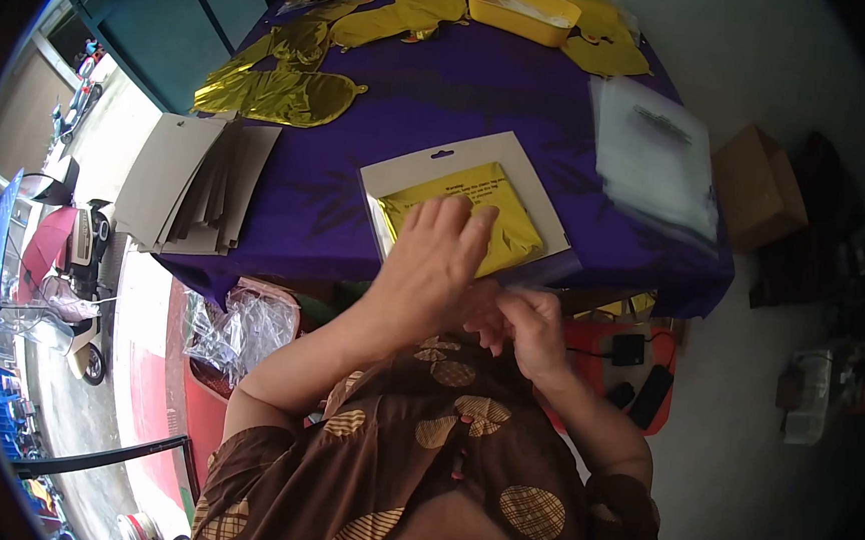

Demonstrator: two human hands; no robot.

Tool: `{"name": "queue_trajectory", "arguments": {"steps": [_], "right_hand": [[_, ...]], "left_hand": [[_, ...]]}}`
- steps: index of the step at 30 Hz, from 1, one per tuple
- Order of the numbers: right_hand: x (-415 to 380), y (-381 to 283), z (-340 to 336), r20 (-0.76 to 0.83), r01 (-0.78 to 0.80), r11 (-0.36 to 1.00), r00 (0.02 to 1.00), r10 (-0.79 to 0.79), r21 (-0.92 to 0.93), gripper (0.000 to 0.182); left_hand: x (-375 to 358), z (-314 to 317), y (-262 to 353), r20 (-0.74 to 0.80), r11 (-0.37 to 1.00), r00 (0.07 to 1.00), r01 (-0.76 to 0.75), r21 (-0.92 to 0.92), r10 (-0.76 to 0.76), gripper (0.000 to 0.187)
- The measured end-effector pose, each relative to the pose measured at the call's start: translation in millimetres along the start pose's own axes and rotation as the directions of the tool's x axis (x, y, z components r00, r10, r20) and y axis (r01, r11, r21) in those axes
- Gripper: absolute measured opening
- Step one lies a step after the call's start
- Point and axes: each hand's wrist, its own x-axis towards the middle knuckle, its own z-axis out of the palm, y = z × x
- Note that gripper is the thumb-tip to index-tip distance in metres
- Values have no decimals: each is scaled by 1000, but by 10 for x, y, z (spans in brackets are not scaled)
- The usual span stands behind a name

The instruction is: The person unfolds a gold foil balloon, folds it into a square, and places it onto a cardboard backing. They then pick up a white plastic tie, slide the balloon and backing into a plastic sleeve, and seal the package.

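A flat packet [498, 189] lies near the table's front edge: folded gold foil with black print in front of a pale card with a hang slot, in what looks like a clear plastic bag [550, 269]. Across the gold foil rests my left hand [432, 252], its fingers stretched over the packet. My right hand [533, 332] is just below the table edge, thumb and fingers closed together at the bag's lower end. What exactly lies between those fingertips is partly hidden.
Grey cards [182, 187] are stacked at the left, clear bags [656, 155] at the right. Gold foil balloons [294, 97] and a yellow tray [520, 15] sit on the purple cloth's far side. Below are crumpled plastic [243, 327] and a red stool [598, 342]. A cardboard box [757, 187] stands right.
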Motion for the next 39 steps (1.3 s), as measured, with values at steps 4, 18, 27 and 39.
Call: {"name": "queue_trajectory", "arguments": {"steps": [4, 18, 27, 39], "right_hand": [[-59, -413, 52, -81, 7, 977, 996, -25, -215, 29], [1021, -1218, -319, 275, 170, 968, 937, -217, 187, 24], [1492, -2061, -539, -61, 35, 274, 941, -333, -961, 31], [3713, -2489, -670, 187, 194, -30, 876, -446, -981, 17]], "left_hand": [[6, -384, -238, 69, 1000, 998, -2, -16, 3, 65], [-16, -558, -741, -9, 997, 1000, 27, -68, -28, 79], [-11, -705, -940, 1, 993, 998, 55, -107, -55, 65], [11, -486, -1174, -109, 978, 990, 69, -197, -92, 35]]}}
